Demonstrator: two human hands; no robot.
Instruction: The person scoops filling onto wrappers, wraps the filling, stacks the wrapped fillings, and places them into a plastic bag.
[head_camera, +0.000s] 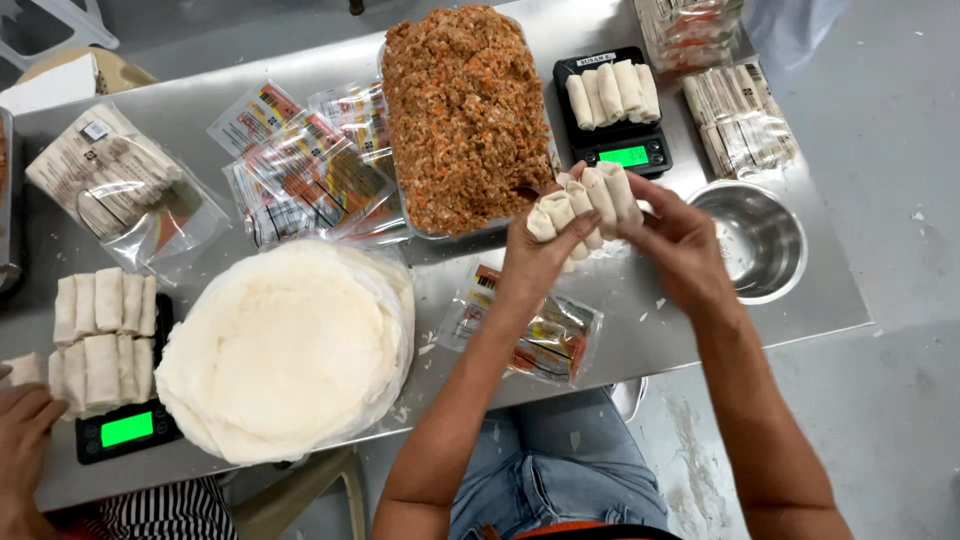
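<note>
Both hands hold a small row of spring rolls (585, 203) up in the air, above the steel table (800, 300). The left hand (538, 262) is under the rolls and its fingers curl up around the left end. The right hand (680, 245) pinches the right end with its fingers pressed on the last roll. The rolls lie side by side, pale and smooth, like little white logs.

Just behind the hands is a clear tray (430, 232) piled high with a crumbly orange-brown filling (465, 110). Next to it a black scale (617, 140) with a green screen holds four more rolls (612, 92). To the right of the hands sits a shiny round metal bowl (755, 240).

A big round stack of thin white wrappers (285, 350) lies on the left, soft and floppy at the edges. Flat printed plastic bags (300, 165) are spread behind it, and one more bag (530, 335) lies under the person's arms. A second scale (125, 425) at the far left holds many rolls (100, 340), and another person's hand (25, 425) rests beside it.
</note>
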